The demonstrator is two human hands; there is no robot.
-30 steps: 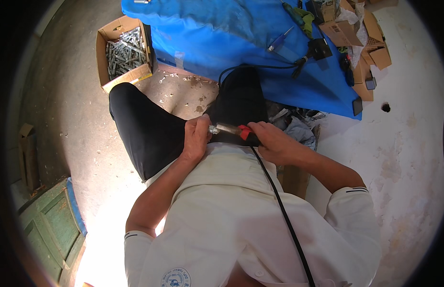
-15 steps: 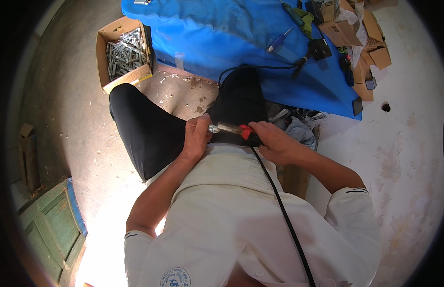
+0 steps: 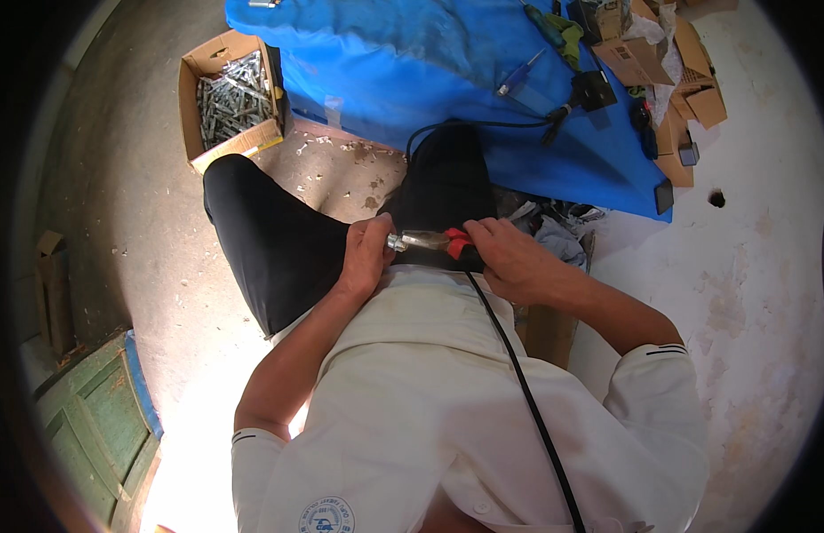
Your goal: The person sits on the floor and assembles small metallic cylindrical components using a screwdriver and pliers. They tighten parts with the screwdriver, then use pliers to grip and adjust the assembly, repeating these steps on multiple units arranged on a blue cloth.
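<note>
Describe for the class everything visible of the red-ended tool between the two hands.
The red-ended tool has a shiny silver barrel, apparently metal. It lies nearly level above the dark trousers. The right hand grips it by the red part; a small silver piece in the left hand appears to meet its other end. Whether the black cord joins it is unclear.

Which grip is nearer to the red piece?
Right. The right grip is just beside the red piece; the left grip is farther, to its left, beyond the metal tube.
</note>
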